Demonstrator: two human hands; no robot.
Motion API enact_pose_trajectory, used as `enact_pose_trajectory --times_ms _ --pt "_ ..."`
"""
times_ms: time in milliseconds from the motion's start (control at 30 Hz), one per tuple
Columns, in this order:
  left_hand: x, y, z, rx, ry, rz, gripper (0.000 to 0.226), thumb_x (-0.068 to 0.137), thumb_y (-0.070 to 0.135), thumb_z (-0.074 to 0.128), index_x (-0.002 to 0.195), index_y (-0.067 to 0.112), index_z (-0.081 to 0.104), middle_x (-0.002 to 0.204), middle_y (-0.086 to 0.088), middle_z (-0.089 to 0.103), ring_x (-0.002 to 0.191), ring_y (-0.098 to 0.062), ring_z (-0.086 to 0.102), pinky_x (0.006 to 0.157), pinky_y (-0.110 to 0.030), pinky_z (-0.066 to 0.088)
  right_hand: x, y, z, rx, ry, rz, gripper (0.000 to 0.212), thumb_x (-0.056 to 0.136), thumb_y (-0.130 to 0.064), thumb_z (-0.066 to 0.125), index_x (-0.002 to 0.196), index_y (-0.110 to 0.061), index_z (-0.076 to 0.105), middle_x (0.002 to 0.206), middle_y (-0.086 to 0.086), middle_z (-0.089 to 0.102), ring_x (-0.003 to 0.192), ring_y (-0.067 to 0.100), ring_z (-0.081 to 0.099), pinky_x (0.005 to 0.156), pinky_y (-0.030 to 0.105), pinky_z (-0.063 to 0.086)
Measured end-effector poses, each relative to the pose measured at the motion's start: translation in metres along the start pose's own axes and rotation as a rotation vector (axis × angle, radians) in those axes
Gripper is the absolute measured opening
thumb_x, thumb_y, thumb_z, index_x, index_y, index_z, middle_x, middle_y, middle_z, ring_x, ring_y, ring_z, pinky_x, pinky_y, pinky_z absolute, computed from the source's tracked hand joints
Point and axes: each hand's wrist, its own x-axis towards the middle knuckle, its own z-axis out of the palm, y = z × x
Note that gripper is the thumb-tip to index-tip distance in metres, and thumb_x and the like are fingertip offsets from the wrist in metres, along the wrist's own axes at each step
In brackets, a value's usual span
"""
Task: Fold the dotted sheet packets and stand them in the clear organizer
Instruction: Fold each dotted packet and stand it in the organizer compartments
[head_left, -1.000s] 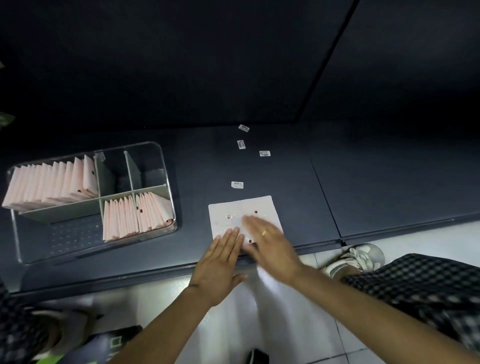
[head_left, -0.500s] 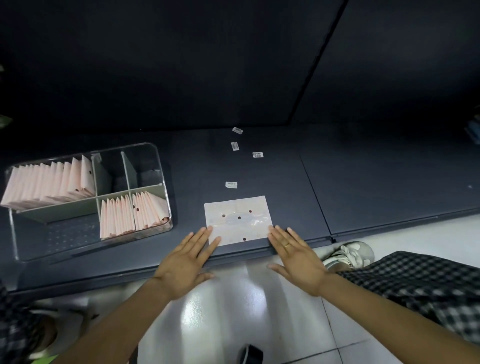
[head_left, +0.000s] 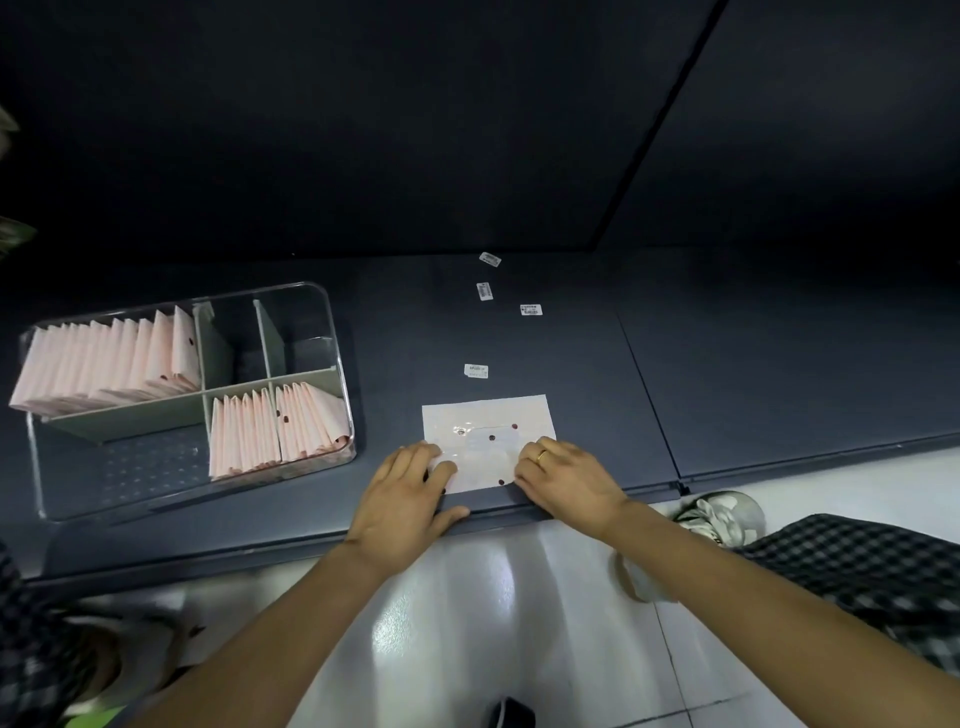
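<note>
A white sheet packet (head_left: 488, 415) with dark red dots lies flat near the front edge of the dark shelf. My left hand (head_left: 408, 491) has its fingers curled over the packet's near left corner. My right hand (head_left: 569, 478), with a ring on one finger, curls its fingers over the near right corner. To the left stands the clear organizer (head_left: 337, 332). Folded pink packets (head_left: 104, 364) stand in its back left compartment, and more folded packets (head_left: 275, 431) fill two front compartments. The two small back compartments on its right hold nothing.
Several small white labels (head_left: 476, 370) lie scattered on the shelf (head_left: 727, 374) behind the packet. A dark back panel rises behind. Below the shelf edge is a glossy white floor with a shoe (head_left: 722, 514) and checked trousers (head_left: 857, 561) at the right.
Both hands moved from smoothing the sheet, out to lie flat beside its near corners, then in onto those corners with fingers curled. The packet stays flat in place.
</note>
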Motion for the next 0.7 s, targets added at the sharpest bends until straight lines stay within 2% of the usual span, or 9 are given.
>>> enact_pose_trajectory --times_ms 100,200,267,333,400,433,500,600,700 --pt "0.003 -0.002 0.001 -0.036 0.019 0.005 0.045 0.066 0.035 0.084 0.102 0.013 0.068 0.108 -0.005 0.066 0.104 -0.025 0.063 0.089 -0.037 0.050 0.003 -0.001 -0.008 0.165 -0.069 0.033 0.011 0.087 -0.017 0.062 0.077 -0.012 0.064 0.080 0.002 0.064 0.075 0.020 0.060 0.064 0.026 0.051" --pt "0.003 -0.009 0.001 -0.182 0.010 -0.080 0.026 0.081 0.021 0.073 0.106 0.015 0.067 0.108 0.001 0.066 0.103 -0.022 0.060 0.086 -0.031 0.045 -0.001 0.001 -0.014 0.476 -0.252 0.196 0.016 0.097 -0.025 0.045 0.098 -0.014 0.056 0.101 0.000 0.061 0.101 0.016 0.052 0.083 0.026 0.043" --pt "0.005 -0.012 0.000 -0.240 0.023 -0.121 0.014 0.087 0.017 0.066 0.100 0.015 0.069 0.102 0.002 0.068 0.099 -0.023 0.060 0.081 -0.031 0.044 -0.004 0.007 -0.013 0.612 -0.355 0.247 0.015 0.095 -0.034 0.048 0.102 -0.022 0.052 0.111 -0.005 0.059 0.109 0.010 0.048 0.089 0.022 0.039" --pt "0.010 -0.012 -0.003 -0.278 0.027 -0.179 0.013 0.091 0.022 0.060 0.098 0.016 0.069 0.098 0.001 0.069 0.097 -0.023 0.059 0.077 -0.032 0.045 -0.010 0.015 -0.015 0.731 -0.446 0.325 0.031 0.083 -0.046 0.063 0.107 -0.031 0.051 0.116 -0.015 0.054 0.112 0.001 0.043 0.091 0.014 0.035" --pt "0.018 -0.012 -0.004 -0.319 -0.001 -0.266 0.016 0.094 0.027 0.056 0.101 0.017 0.066 0.096 -0.002 0.067 0.098 -0.024 0.057 0.075 -0.033 0.044 -0.013 0.022 -0.015 0.830 -0.409 0.435 0.042 0.075 -0.041 0.074 0.111 -0.032 0.054 0.110 -0.022 0.053 0.108 -0.003 0.043 0.086 0.004 0.032" --pt "0.021 -0.012 -0.005 -0.344 -0.026 -0.315 0.016 0.094 0.027 0.055 0.103 0.017 0.064 0.094 -0.006 0.066 0.097 -0.026 0.058 0.074 -0.034 0.043 -0.013 0.025 -0.012 0.856 -0.341 0.502 0.040 0.075 -0.033 0.076 0.109 -0.028 0.057 0.105 -0.019 0.056 0.104 0.000 0.047 0.083 0.003 0.033" --pt "0.029 -0.014 -0.005 -0.377 -0.070 -0.387 0.018 0.094 0.026 0.054 0.106 0.016 0.062 0.095 -0.012 0.066 0.095 -0.033 0.059 0.073 -0.035 0.044 -0.011 0.029 -0.006 0.913 -0.223 0.665 0.027 0.078 -0.019 0.075 0.101 -0.017 0.062 0.094 -0.008 0.063 0.092 0.009 0.055 0.075 0.011 0.039" --pt "0.040 -0.016 -0.005 -0.373 -0.128 -0.426 0.019 0.095 0.027 0.052 0.109 0.017 0.060 0.100 -0.013 0.068 0.098 -0.034 0.059 0.073 -0.036 0.045 -0.001 0.029 0.000 1.050 -0.156 0.908 0.016 0.081 -0.022 0.072 0.084 -0.011 0.062 0.070 -0.003 0.063 0.070 0.012 0.055 0.065 0.022 0.039" --pt "0.048 -0.017 -0.004 -0.342 -0.174 -0.429 0.020 0.095 0.028 0.051 0.110 0.019 0.059 0.105 -0.012 0.067 0.101 -0.034 0.058 0.071 -0.033 0.042 0.004 0.023 0.008 1.047 -0.065 1.126 0.017 0.085 -0.027 0.068 0.076 -0.014 0.060 0.075 0.001 0.062 0.074 0.015 0.056 0.068 0.024 0.039"
